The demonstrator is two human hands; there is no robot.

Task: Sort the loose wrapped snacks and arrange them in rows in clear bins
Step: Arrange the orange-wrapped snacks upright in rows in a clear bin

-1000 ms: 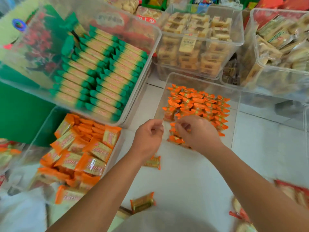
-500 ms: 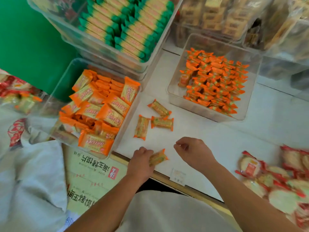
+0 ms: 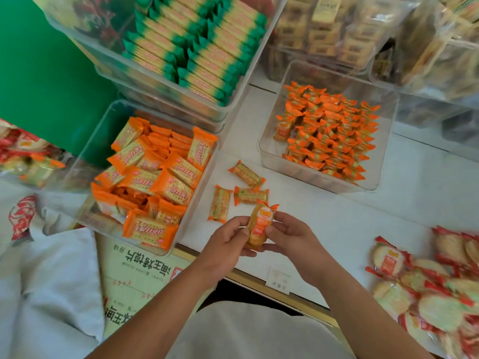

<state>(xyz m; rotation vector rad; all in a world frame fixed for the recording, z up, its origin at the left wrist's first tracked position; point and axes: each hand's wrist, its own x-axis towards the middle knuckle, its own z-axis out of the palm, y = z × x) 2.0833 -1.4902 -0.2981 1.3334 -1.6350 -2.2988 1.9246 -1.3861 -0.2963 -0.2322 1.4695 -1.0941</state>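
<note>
Wrapped snack point(image 3: 260, 225) held up, left hand point(image 3: 225, 242) and right hand point(image 3: 294, 238) both pinching it (possibly a small cake, blurry), in front of the clear bin point(image 3: 267, 142).

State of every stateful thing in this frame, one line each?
held snack: wrapped, gripped by both hands.
left hand: grips held snack.
right hand: grips held snack.
three loose snacks: wrapped, lying flat, not binned.
small-snack bin: open, partly filled in rows.
cracker bin: open, packs jumbled.
green-pack bin: open, packs in rows.
</note>
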